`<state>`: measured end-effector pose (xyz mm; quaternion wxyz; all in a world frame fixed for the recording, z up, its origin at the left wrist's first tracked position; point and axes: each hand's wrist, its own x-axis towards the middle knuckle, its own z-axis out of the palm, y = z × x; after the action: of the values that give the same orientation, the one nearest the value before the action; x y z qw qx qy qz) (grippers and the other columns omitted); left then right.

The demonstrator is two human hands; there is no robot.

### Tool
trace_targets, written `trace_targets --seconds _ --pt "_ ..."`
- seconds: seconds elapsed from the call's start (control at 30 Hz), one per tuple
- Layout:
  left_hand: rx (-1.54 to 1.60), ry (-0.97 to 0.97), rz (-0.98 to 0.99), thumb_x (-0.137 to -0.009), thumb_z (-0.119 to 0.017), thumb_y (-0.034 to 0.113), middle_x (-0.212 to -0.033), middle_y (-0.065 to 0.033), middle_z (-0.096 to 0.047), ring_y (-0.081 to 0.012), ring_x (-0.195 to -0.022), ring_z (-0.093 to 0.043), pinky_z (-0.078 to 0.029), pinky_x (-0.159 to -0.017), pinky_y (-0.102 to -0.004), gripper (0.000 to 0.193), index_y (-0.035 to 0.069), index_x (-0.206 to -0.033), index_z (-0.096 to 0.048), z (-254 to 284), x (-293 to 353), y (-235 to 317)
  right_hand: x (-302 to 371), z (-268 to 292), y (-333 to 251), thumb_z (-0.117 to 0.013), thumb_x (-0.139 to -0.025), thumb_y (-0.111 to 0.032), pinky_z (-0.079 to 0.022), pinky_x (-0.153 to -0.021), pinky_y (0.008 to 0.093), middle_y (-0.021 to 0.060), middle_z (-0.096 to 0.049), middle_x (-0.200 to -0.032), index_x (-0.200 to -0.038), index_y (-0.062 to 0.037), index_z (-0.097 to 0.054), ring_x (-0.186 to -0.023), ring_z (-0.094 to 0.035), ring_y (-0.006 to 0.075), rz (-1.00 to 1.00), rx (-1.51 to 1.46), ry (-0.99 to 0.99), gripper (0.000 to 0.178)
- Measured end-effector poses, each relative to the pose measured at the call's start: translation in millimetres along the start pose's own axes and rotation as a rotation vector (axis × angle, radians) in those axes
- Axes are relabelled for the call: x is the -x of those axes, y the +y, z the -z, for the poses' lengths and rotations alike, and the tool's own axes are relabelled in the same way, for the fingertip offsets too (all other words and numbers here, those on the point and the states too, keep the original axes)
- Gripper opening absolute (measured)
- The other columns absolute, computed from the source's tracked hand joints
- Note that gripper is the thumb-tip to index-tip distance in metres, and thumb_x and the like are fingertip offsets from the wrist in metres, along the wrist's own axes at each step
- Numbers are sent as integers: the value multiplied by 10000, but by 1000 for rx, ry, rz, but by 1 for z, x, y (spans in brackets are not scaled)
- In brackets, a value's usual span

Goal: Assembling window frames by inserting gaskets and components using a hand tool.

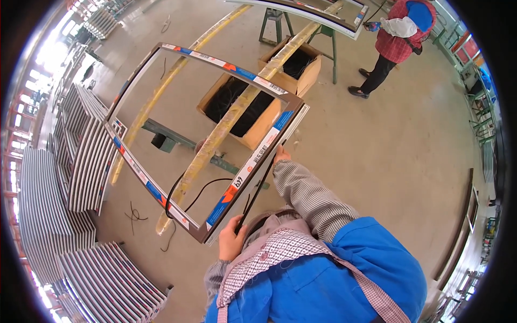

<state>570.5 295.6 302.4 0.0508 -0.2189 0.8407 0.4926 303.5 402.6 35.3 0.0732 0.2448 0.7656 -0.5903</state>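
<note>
A rectangular window frame [238,185], brown with white, blue and orange protective tape, lies tilted before me on two yellow wrapped rails. Along its near right edge runs a thin black rubber strip [260,185]. My left hand [231,239] is closed around the strip near the frame's closest corner. Farther up the same edge, my right hand [281,155] pinches the strip against the frame's side; its fingertips are partly hidden. A loose black length [207,187] loops over the frame's near side and hangs below.
Cardboard boxes [258,134] of black strip stand under the yellow rail [231,116]. Stacks of frame profiles [46,215] fill the left. Strip scraps [134,215] lie on the floor. Another person [396,46] stands at the far right beside a second frame [334,21] on green stands.
</note>
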Motion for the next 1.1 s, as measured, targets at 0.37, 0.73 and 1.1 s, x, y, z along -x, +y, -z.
trace_targets --seconds 0.37,0.73,1.1 --pt "-78 105 151 -708 -609 43 -866 -92 -607 -181 -845 -558 -429 -769 -284 319 23 -1023 -563 74 71 -37 51 13 -33 -374 -868 -485 -368 -409 299 50 -488 -620 -1014 -65 -549 -463 -439 155 -195 -126 -264 478" --pt "-339 474 319 -706 -596 47 -811 -141 -624 -266 -765 -606 -462 -707 -329 222 32 -927 -594 136 101 -112 80 36 -50 -339 -897 -457 -382 -400 274 60 -561 -639 -960 -71 -539 -453 -515 158 -207 -205 -368 439" --pt "-506 708 466 -701 -597 55 -1026 -96 -567 -267 -978 -517 -393 -829 -382 257 52 -957 -576 106 58 -137 104 93 -170 -391 -906 -366 -419 -459 234 43 -599 -617 -855 -21 -599 -481 -520 103 -268 633 -1279 406"
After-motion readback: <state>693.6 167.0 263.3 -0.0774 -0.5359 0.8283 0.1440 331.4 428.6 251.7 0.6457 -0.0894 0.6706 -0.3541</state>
